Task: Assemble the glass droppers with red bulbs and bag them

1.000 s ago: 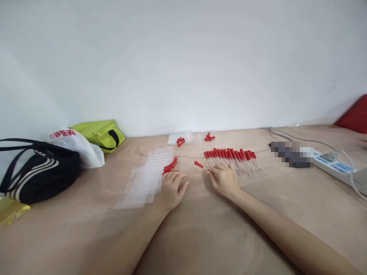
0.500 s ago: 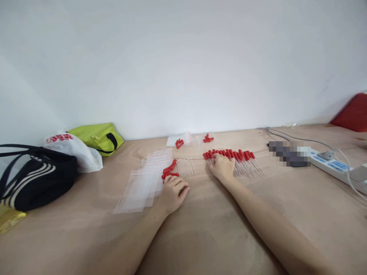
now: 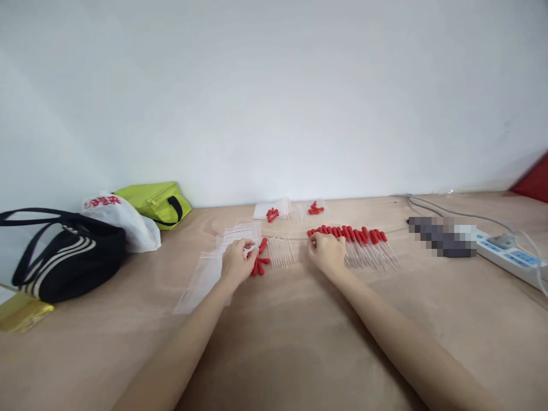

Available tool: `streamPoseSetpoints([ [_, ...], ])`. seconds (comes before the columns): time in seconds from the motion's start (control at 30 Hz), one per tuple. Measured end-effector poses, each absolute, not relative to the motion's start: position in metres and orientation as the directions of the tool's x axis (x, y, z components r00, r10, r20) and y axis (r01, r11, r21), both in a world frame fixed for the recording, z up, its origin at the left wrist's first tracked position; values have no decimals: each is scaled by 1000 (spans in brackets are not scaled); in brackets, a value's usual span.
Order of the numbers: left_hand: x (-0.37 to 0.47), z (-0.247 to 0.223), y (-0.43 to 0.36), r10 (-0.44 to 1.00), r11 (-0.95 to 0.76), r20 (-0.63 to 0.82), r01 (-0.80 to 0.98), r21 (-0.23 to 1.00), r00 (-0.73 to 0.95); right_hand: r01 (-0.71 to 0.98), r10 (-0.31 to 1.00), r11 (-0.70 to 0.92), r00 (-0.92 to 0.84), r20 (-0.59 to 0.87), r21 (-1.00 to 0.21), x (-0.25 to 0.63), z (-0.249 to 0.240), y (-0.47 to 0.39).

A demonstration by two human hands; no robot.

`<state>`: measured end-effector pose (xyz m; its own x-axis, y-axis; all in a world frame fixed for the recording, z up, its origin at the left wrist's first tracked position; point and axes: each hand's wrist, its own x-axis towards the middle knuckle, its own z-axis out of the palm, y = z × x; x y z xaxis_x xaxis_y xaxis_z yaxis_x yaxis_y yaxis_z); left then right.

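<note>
1. With the left hand (image 3: 236,262), poised over the right edge of the clear bags (image 3: 199,279), right at the red bulbs (image 3: 261,262); thumb and fingers bent into a narrow gap. Cannot tell whether gripping a bulb.
2. With the right hand (image 3: 327,251), curled in tight at the left end of the droppers (image 3: 370,242), hiding part of several. Cannot tell whether holding one.
3. Between both hands, note the pale tubes (image 3: 281,253), laid side by side just right of the bulbs.
4. For the droppers, see red ends to the far side, clear stems slanting near and right.
5. For the clear bags, see an overlapping spread on the table (image 3: 278,342), partly blocked from sight by the left hand and wrist.
6. Farther off, close to the wall (image 3: 274,103), find a white packet (image 3: 260,211) with more bulbs on top, and another small heap (image 3: 315,209) of bulbs to its right.
7. Along the left, from near to far: yellow packet (image 3: 25,311), black bag (image 3: 85,257), white bag (image 3: 122,222), lime pouch (image 3: 149,197), crowded together, well apart from the hands.
8. To the right, beyond the droppers: blurred-out dark thing (image 3: 445,240) against the power strip (image 3: 505,251), with a cable (image 3: 449,211) behind; at far right, a red thing (image 3: 533,177), cut by the edge.
</note>
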<state>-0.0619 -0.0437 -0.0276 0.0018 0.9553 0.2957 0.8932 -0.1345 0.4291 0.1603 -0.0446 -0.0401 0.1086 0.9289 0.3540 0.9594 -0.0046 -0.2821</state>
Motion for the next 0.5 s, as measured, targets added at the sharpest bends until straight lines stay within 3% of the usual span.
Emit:
streamPoseSetpoints([
  [0.1, -65, -25, -6, 986, -70, 167, 900, 430, -3, 941, 980, 12, 56, 190, -339, 136, -32, -40],
  [0.23, -56, -28, 30, 999, -9, 40, 908, 419, -9, 924, 994, -98, 107, 5, -370, 114, -26, -32],
  [0.5, -45, -29, 37, 1000, -18, 19, 892, 452, 11, 927, 992, -123, 103, -76, -354, 102, -23, -24],
])
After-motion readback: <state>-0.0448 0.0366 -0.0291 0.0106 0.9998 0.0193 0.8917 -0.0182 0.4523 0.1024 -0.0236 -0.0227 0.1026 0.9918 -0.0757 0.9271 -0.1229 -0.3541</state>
